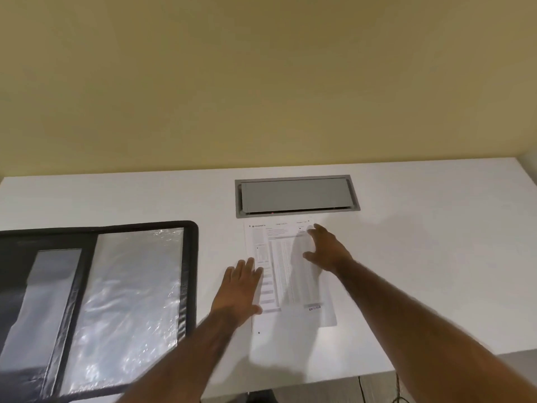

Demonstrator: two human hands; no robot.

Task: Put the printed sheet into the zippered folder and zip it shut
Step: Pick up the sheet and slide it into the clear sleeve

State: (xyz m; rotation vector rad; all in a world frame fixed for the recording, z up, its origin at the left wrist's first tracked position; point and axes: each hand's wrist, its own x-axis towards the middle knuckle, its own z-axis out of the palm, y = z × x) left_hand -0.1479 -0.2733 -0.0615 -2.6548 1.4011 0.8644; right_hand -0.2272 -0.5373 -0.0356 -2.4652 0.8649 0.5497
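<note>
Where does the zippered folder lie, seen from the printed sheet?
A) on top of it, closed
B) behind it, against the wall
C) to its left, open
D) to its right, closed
C: the zippered folder lies open, left of the printed sheet, with bare table between them.

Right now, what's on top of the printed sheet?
Left hand flat on the left edge of the printed sheet; right hand, fingers spread, over its upper right, contact unclear. Print beneath both hands is hidden. Nothing else lies on it.
</note>
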